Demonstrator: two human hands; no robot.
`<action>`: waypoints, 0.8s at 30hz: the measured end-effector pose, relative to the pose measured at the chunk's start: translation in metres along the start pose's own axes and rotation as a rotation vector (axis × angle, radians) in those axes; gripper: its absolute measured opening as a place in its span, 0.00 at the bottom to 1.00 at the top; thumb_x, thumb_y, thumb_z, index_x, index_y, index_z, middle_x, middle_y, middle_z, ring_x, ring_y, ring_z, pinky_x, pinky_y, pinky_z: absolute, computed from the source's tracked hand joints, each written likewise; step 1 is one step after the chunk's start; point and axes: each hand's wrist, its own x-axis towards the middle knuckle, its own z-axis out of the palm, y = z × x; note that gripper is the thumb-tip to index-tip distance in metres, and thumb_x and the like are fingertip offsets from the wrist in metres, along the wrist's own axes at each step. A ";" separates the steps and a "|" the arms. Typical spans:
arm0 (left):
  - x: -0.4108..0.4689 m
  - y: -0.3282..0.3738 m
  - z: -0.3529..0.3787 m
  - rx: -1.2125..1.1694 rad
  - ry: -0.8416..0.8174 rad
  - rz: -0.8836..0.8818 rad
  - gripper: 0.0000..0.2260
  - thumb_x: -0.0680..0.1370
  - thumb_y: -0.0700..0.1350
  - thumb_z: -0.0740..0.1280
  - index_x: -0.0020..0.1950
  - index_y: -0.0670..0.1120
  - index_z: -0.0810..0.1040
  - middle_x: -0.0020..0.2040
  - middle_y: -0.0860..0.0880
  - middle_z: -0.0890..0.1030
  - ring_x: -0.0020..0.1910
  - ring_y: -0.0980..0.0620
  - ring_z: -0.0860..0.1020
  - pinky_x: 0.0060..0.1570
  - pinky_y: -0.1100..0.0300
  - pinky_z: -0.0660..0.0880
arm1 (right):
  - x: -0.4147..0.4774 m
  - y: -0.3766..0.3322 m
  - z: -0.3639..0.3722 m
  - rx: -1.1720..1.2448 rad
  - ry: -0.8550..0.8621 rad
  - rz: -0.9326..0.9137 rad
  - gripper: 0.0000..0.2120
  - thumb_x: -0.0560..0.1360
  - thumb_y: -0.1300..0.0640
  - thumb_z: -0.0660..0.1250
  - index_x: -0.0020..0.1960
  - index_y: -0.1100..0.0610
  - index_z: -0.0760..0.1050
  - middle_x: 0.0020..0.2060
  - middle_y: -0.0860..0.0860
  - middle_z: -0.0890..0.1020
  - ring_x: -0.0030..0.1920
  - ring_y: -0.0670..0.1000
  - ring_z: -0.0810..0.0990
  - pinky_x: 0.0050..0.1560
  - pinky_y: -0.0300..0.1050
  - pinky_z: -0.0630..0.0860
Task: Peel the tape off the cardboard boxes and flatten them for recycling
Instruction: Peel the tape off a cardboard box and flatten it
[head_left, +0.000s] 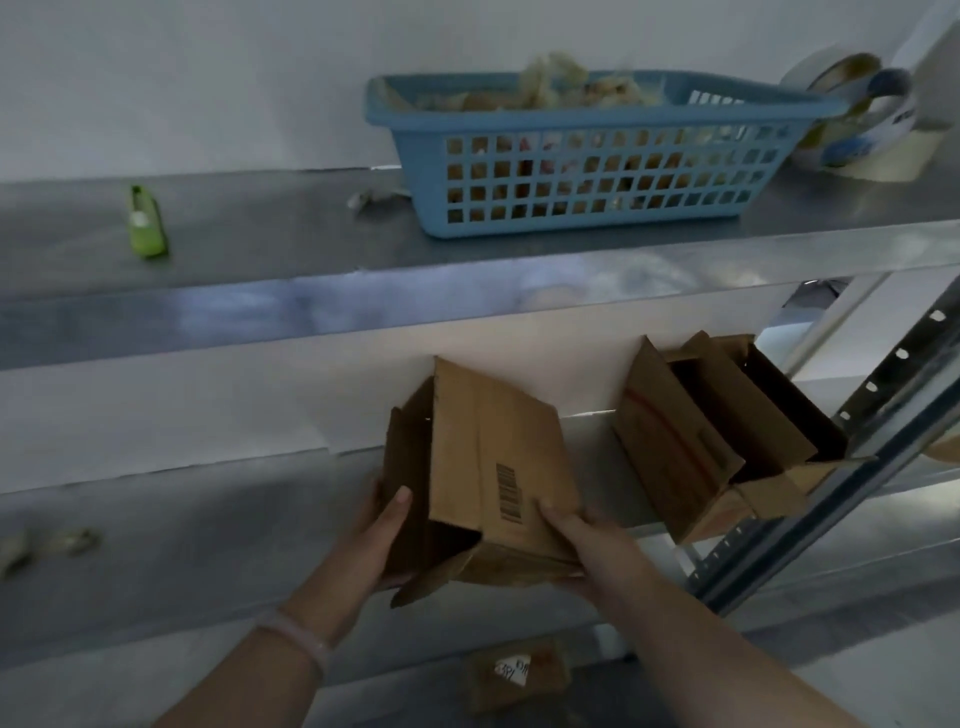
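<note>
I hold a brown cardboard box (498, 457) with a barcode above the middle metal shelf (208, 540), its open end toward me and flaps hanging. My left hand (376, 540) grips its left wall, thumb on the outside. My right hand (582, 540) grips the lower right edge, thumb on the barcoded face. A second open cardboard box (706, 431) lies on its side on the same shelf to the right, with a red stripe on one flap. Another piece of cardboard (514, 673) with a white label lies below.
A blue plastic basket (587, 156) of crumpled tape stands on the upper shelf (260, 244). Tape rolls (862, 114) sit at its right, a green cutter (147, 223) at the left. A perforated metal upright (852, 452) runs down the right. Small tape scraps (47, 543) lie at far left.
</note>
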 end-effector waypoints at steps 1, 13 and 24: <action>0.000 -0.002 -0.004 -0.008 -0.020 -0.024 0.29 0.67 0.68 0.65 0.66 0.62 0.71 0.58 0.53 0.81 0.54 0.52 0.81 0.47 0.53 0.81 | 0.001 0.000 0.001 -0.041 0.017 -0.036 0.33 0.61 0.38 0.77 0.62 0.50 0.76 0.55 0.50 0.83 0.55 0.54 0.81 0.56 0.57 0.79; 0.014 0.022 -0.057 -0.002 0.458 0.227 0.26 0.78 0.63 0.54 0.73 0.52 0.65 0.72 0.49 0.69 0.68 0.50 0.69 0.70 0.46 0.63 | -0.024 -0.066 0.011 -0.730 0.037 -0.634 0.32 0.65 0.48 0.78 0.66 0.36 0.70 0.54 0.32 0.77 0.52 0.35 0.76 0.53 0.37 0.76; 0.012 0.044 -0.076 0.430 0.306 0.411 0.12 0.76 0.54 0.67 0.59 0.61 0.74 0.47 0.71 0.79 0.50 0.71 0.76 0.42 0.79 0.69 | -0.006 -0.091 0.057 -1.435 0.001 -1.156 0.42 0.68 0.42 0.73 0.76 0.39 0.54 0.74 0.42 0.62 0.75 0.48 0.56 0.76 0.52 0.50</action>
